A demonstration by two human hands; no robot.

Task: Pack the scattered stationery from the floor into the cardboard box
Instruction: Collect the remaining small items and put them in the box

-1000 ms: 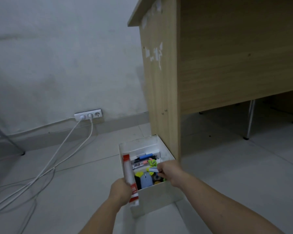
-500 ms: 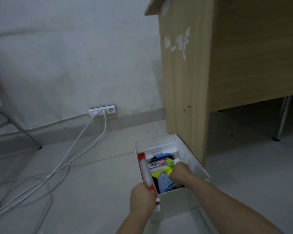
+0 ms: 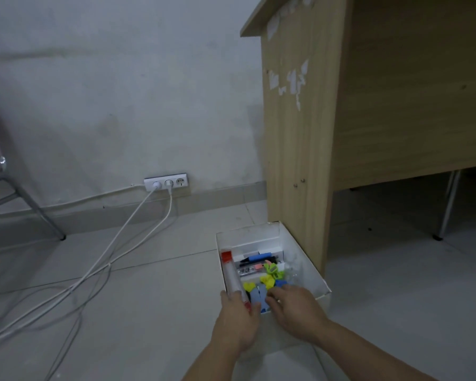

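Observation:
A white cardboard box sits open on the floor beside a wooden desk panel. It holds mixed stationery: dark pens, yellow and green clips and a pale blue item. My left hand grips the near end of a long white pack with red ends, which lies along the box's left wall. My right hand is over the box's near edge with its fingers curled down onto the contents. Whether those fingers hold anything is hidden.
The wooden desk side panel stands right against the box. White cables run from a wall socket strip across the floor at the left. A metal chair leg stands at far left. Grey floor tiles surround the box.
My left hand has lowered the long pack from a raised tilt to lie along the box's left wall. My right hand has drawn back from the box's middle to its near edge.

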